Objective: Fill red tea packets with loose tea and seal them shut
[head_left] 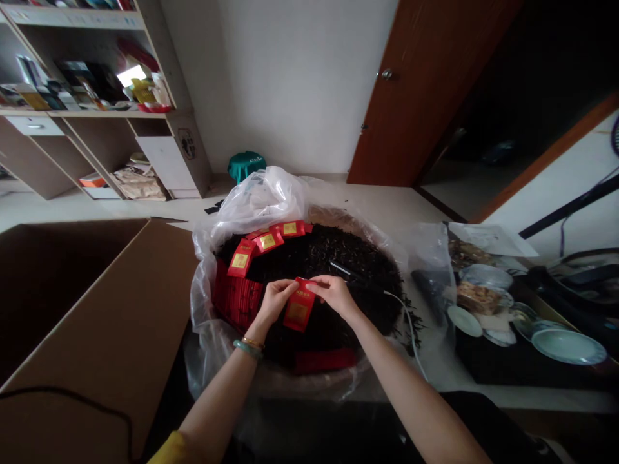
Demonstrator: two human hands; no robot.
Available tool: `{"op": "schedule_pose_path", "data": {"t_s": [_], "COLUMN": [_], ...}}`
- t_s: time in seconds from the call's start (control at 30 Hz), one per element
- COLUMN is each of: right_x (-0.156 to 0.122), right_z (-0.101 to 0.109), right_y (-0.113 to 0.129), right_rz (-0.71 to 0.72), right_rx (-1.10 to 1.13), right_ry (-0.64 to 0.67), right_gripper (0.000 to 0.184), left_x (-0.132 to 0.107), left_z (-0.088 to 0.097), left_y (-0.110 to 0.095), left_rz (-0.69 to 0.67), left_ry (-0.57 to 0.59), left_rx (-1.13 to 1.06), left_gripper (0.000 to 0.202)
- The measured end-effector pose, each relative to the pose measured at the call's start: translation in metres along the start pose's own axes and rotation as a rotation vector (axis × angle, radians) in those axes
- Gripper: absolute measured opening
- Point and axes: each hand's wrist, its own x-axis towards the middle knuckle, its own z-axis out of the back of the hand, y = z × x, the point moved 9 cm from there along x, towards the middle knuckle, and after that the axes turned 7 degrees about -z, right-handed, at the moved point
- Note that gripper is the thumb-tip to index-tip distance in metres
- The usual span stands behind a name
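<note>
1 red packet point(298, 314) hangs mid-frame, its top edge pinched by the closed fingertips of left hand point(277, 298) and right hand point(337, 294). Working that edge seems the present step; the next move, I'd judge, wants a light grip. Dark leaves point(358, 248) spread beneath.

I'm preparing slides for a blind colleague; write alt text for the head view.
A person's left hand and right hand pinch the top of a small red packet with a gold square, above dark, loose leafy material ringed by translucent plastic sheeting. Other red packets lie nearby; an open brown cardboard box stands to the left.
</note>
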Motion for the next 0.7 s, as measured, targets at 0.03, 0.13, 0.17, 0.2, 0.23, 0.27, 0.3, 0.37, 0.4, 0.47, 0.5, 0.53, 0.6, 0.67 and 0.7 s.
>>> {"op": "schedule_pose_path", "data": {"t_s": [0.03,0.13,0.17,0.2,0.23,0.27,0.3,0.37,0.4,0.47,0.5,0.53,0.6,0.67,0.7], "right_x": [0.001,0.004,0.004,0.004,0.003,0.003,0.002,-0.001,-0.002,-0.002,-0.002,-0.001,0.001,0.002,0.001], "right_z": [-0.002,-0.006,-0.007,-0.007,-0.007,-0.007,-0.007,-0.007,-0.008,-0.009,-0.011,-0.012,-0.013,-0.010,-0.006], "right_y": [-0.002,-0.007,-0.007,-0.007,-0.006,-0.005,-0.004,-0.002,-0.001,0.000,0.001,0.002,0.004,0.011,0.017], "right_rz": [-0.007,-0.003,0.002,0.010,0.018,0.027,0.038,0.059,0.068,0.080,0.083,0.084,0.089,0.141,0.194], "right_rx": [-0.009,-0.025,-0.025,-0.026,-0.029,-0.033,-0.037,-0.046,-0.049,-0.056,-0.059,-0.063,-0.083,-0.150,-0.212], "right_ry": [0.002,-0.025,-0.040,-0.052,-0.059,-0.065,-0.070,-0.078,-0.080,-0.074,-0.066,-0.058,-0.040,-0.038,-0.051], "right_gripper": [0.034,0.033,0.034,0.034,0.034,0.034,0.033,0.031,0.031,0.030,0.030,0.031,0.031,0.028,0.026], "left_x": [0.000,-0.001,-0.001,-0.003,-0.004,-0.006,-0.009,-0.015,-0.017,-0.019,-0.019,-0.020,-0.020,-0.019,-0.018], "left_z": [0.002,0.004,0.003,0.000,-0.005,-0.010,-0.017,-0.027,-0.030,-0.031,-0.031,-0.031,-0.031,-0.030,-0.028], "left_y": [0.001,0.005,0.005,0.006,0.007,0.008,0.009,0.011,0.012,0.012,0.012,0.013,0.014,0.015,0.016], "left_rz": [-0.003,0.012,0.023,0.040,0.063,0.094,0.127,0.183,0.200,0.218,0.229,0.241,0.256,0.250,0.238], "left_ry": [-0.020,-0.028,-0.015,0.011,0.053,0.110,0.175,0.283,0.312,0.321,0.319,0.320,0.323,0.313,0.297], "left_rx": [0.003,-0.018,-0.042,-0.071,-0.098,-0.120,-0.137,-0.154,-0.160,-0.177,-0.184,-0.191,-0.200,-0.190,-0.180], "left_gripper": [0.042,0.039,0.039,0.038,0.039,0.040,0.042,0.047,0.049,0.051,0.052,0.053,0.056,0.056,0.055]}}
